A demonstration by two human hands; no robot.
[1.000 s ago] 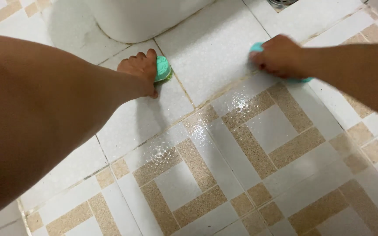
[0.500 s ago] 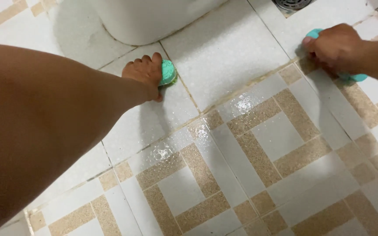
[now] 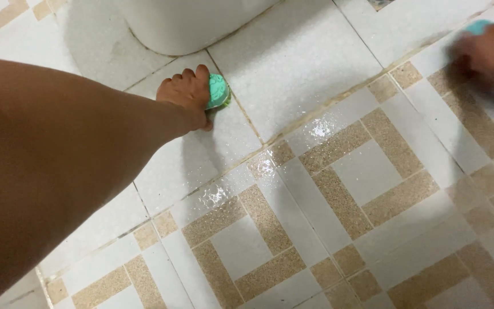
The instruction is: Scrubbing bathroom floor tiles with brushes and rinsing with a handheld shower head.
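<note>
Near edge: patterned floor tiles [image 3: 367, 171], white squares with tan speckled bars, wet glare along the grout line that runs diagonally up toward the right. Left forearm fills the left side, stretched away from the camera.

Left hand [image 3: 187, 94] sits mid-distance on a plain white tile, knuckles up, fingers curled down over a green scrub brush [image 3: 217, 91]. Only the brush's rounded right end shows past the fingers, yellowish bristles under it, pressed to the floor. Its long axis looks to run left-right under the palm, mostly hidden. Brush lies just beside the grout joint [image 3: 241, 114] to its right, touching or nearly so, cannot tell. Grip is closed on the brush.

Right hand [image 3: 490, 54] is at the far right edge, motion-blurred, on the border where patterned tiles meet the white ones. Teal brush [image 3: 478, 26] pokes out above and below the hand, long axis tilted down toward the right. Hand is wrapped around it, fingers not resolvable in the blur. The two hands are well apart, the diagonal grout line between them.

Farthest: white toilet base [image 3: 190, 23] just beyond the left hand, near but not touching. Corner of a floor drain [image 3: 381, 3] at the top edge.
</note>
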